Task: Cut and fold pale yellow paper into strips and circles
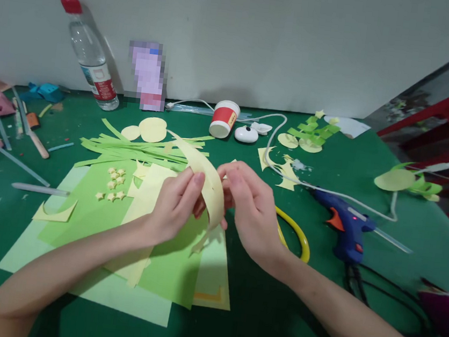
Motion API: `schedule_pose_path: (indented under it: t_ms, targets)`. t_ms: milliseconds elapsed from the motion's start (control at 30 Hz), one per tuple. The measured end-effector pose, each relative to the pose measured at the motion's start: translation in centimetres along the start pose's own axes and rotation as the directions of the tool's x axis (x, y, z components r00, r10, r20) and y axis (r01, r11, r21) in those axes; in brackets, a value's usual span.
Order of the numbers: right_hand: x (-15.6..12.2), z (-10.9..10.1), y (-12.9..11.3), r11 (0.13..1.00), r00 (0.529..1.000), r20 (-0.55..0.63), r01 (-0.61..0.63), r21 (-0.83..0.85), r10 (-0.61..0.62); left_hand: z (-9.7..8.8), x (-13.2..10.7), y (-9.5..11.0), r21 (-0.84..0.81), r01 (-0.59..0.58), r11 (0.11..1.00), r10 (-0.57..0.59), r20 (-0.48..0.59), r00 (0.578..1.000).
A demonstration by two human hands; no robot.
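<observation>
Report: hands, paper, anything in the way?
Left hand pinching curved yellow paper. Right hand at edge, grip partly hidden. Nothing visibly blocking; glue gun off to the right.

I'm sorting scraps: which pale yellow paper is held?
The long curved strip, pinched in the left hand; the notched scrap and large disc lie unheld.

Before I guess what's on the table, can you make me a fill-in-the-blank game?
1. The cap on the bottle is ____.
2. The left hand holds a curved paper strip coloured pale ____.
3. The little stars lie on a sheet coloured ____.
4. The glue gun lies to the ____ of the right hand.

Missing words: red; yellow; green; right.
</observation>
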State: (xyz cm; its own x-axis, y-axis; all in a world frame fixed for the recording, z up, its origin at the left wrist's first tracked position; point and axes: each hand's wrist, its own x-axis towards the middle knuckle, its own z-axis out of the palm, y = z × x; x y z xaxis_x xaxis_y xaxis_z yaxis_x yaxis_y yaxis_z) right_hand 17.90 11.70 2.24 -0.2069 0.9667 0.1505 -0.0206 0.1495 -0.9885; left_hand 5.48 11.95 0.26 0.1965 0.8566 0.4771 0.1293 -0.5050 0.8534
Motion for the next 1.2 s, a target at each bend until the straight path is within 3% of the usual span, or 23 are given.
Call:
schedule_pose_path:
  t_ms: [133,267,433,600,767,967,1200]
  targets:
    - [0.2,0.1,-0.4,0.997,0.999,0.01,0.039,-0.066,-0.038,-0.2,0.1,0.0,-0.001,0.054,0.999,-0.054,0.01,0.998]
    - [0.3,0.2,-0.1,0.957,0.985,-0.085,0.122,-0.262,-0.148,-0.1,0.1,0.1,0.075,-0.003,0.997,-0.002,0.071,0.997]
    - [0.1,0.4,0.4,0.901,0.963,-0.136,0.163,-0.402,-0.235,0.4,-0.3,0.1,0.136,-0.036,0.99,0.026,0.07,0.997]
    - [0.0,0.6,0.7,0.937,0.98,-0.149,0.076,-0.34,-0.133,0.7,-0.5,0.0,0.137,-0.054,0.989,0.046,0.062,0.997]
    - [0.0,0.7,0.7,0.936,0.974,-0.174,0.078,-0.343,-0.145,0.9,-0.6,0.1,0.133,-0.063,0.989,0.058,0.038,0.998]
    - [-0.2,0.5,0.7,0.982,0.991,-0.119,0.043,-0.182,-0.065,0.7,-0.5,0.2,0.111,-0.092,0.99,0.091,0.015,0.996]
    - [-0.1,0.3,0.4,0.925,0.976,-0.125,0.123,-0.359,-0.178,0.6,-0.4,0.3,0.114,-0.112,0.987,0.105,0.067,0.992]
